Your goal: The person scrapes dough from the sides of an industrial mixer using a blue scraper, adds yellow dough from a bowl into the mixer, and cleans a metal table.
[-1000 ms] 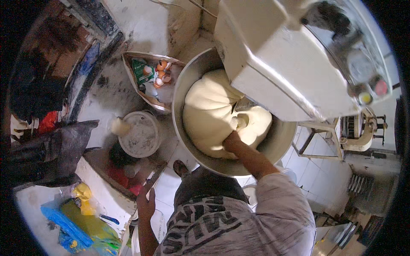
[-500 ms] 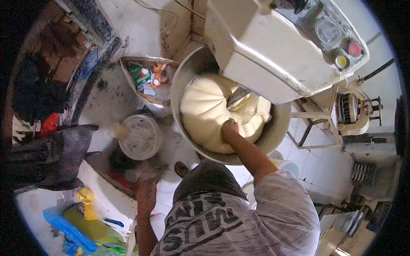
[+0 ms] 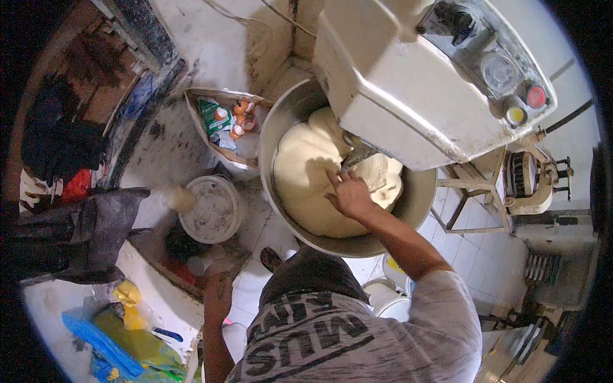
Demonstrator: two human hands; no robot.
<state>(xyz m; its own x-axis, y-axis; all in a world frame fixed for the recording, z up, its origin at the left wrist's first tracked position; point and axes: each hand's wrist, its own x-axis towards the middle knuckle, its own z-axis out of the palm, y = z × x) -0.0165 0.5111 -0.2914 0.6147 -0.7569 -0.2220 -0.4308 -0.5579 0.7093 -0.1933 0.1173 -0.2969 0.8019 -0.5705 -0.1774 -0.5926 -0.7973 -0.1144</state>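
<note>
My right hand (image 3: 345, 191) is over pale dough (image 3: 300, 204) in the large steel mixer bowl (image 3: 278, 210), fingers apart at the dough's surface, holding nothing. A metal mixing arm (image 3: 357, 153) pokes into the dough, partly hidden under the machine's head (image 3: 408, 102). My left hand (image 3: 217, 287) is low on the left by the edge of an open white container (image 3: 153, 274) with dark and red contents. Its fingers are dim and hard to make out, so I cannot tell whether they grip the edge.
A sack of eggshells (image 3: 236, 153) and a lidded bucket (image 3: 211, 210) are left of the bowl. Bottom left lie blue and yellow plastic bags (image 3: 102, 338). A metal stand (image 3: 472, 217) and machine (image 3: 530, 179) are right. White buckets (image 3: 389, 300) sit below the bowl.
My right hand was pushed into the dough earlier; now it is higher on the surface with fingers spread. The dough's top has changed shape, its folds smoother on the left.
</note>
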